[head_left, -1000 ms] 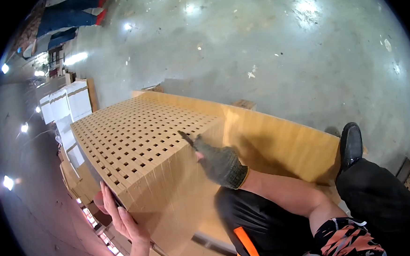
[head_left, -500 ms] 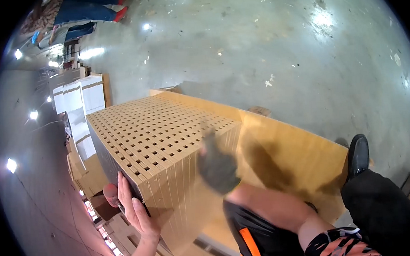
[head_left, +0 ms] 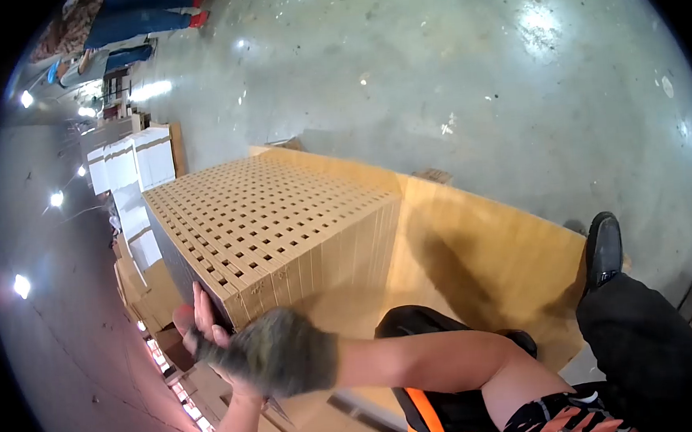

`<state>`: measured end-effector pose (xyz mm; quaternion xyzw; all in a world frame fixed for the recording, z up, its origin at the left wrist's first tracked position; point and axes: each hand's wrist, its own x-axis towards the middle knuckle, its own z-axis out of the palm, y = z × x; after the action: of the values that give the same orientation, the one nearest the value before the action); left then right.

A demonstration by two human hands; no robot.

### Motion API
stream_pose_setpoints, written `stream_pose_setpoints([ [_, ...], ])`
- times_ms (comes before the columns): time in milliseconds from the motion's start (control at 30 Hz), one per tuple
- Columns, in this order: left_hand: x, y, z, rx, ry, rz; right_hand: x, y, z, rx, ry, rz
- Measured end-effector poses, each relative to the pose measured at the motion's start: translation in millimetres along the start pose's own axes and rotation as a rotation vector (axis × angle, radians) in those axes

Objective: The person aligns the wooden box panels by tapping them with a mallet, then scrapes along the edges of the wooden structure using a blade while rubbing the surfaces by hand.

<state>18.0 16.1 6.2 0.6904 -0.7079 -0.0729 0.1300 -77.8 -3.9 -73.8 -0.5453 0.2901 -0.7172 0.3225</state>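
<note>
A large block of tan pieces [head_left: 318,285], packed tightly side by side, has rows of square holes across its top [head_left: 259,213]. It stands against a yellowish-brown board [head_left: 483,247]. My left hand [head_left: 204,312], bare, lies with its fingers stretched along the block's dark left side, near the front corner. Crossing in front of it is my right hand [head_left: 279,353] in a grey-green glove, smeared by motion. That glove covers much of the left palm, and its fingers cannot be made out. A red rounded thing [head_left: 183,317] shows just behind the left fingers.
Stacked white boxes [head_left: 155,160] and brown cardboard [head_left: 157,295] stand beyond the block on the left. Grey concrete floor [head_left: 400,62] stretches across the upper part. A black shoe [head_left: 604,248] is at the right. Other people's legs [head_left: 140,19] appear at the upper left.
My gloved right hand has swung left and down, from beside the block's front face to over my left hand. The left hand stays by the corner.
</note>
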Motion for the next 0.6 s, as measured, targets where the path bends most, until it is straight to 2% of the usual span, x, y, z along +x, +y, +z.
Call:
stream_pose_setpoints([
  [33,0,-1,-2,-0.025,-0.005,0.057,-13,18,-14,0.035,-0.009,0.127],
  [100,1,1,1,-0.015,0.014,0.004,-70,72,-56,-0.115,-0.098,0.344],
  [200,2,2,1,0.011,0.023,0.003,-154,132,-137,-0.401,-0.296,0.474],
  [267,0,3,2,0.017,0.024,-0.016,-191,150,-179,-0.67,-0.298,0.319],
  [367,1,8,4,0.01,0.02,0.003,-225,164,-199,-0.888,-0.468,0.336],
  [467,2,10,4,0.006,0.018,0.009,-196,144,-171,-0.791,-0.267,0.364],
  [500,2,9,4,0.022,0.014,0.014,-180,141,-158,-0.615,-0.156,0.359],
  [567,2,8,3,0.063,0.011,0.022,-156,141,-123,-0.396,-0.054,0.573],
  [600,1,7,2,0.084,0.009,0.028,-160,156,-103,-0.416,-0.1,0.736],
])
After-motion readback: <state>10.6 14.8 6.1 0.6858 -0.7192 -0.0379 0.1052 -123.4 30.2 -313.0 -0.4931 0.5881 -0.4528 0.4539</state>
